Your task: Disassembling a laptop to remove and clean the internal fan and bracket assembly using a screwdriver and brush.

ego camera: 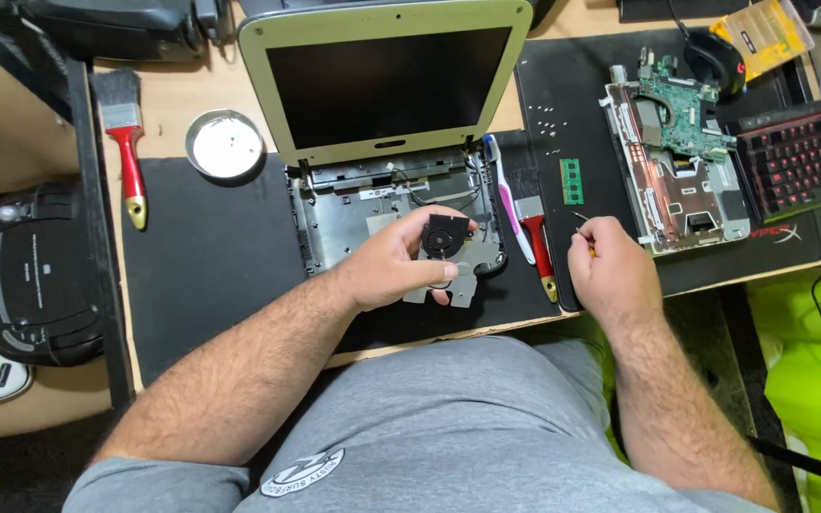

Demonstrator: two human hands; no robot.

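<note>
- The work lies on a wooden desk (192, 95) covered by two dark mats (211, 256), one under the opened laptop (387, 85) and one further right.
- The laptop's green-framed screen stands tilted back; its base (334, 204) is stripped to bare metal.
- The left hand (396, 261) is curled around a black fan (446, 236) on a grey metal bracket, held over the front right part of the base, thumb under, fingers over the top.
- The right hand (610, 271) is closed in a loose fist around a thin tool (582, 228) with only its tip showing; it rests at the desk's front edge on the right mat.
- Between the hands lie a white and pink toothbrush (505, 195) and a small red-handled brush (539, 242).
- Right of these: a green memory stick (572, 180), scattered small screws (545, 119), then a removed chassis with a circuit board (681, 161), and a red-lit keyboard (805, 152) at the edge.
- On the left: a larger red-handled brush (125, 142), a round metal dish (226, 144), and a black radio (35, 275) beyond the desk's side.
- The left mat's front half is bare.
</note>
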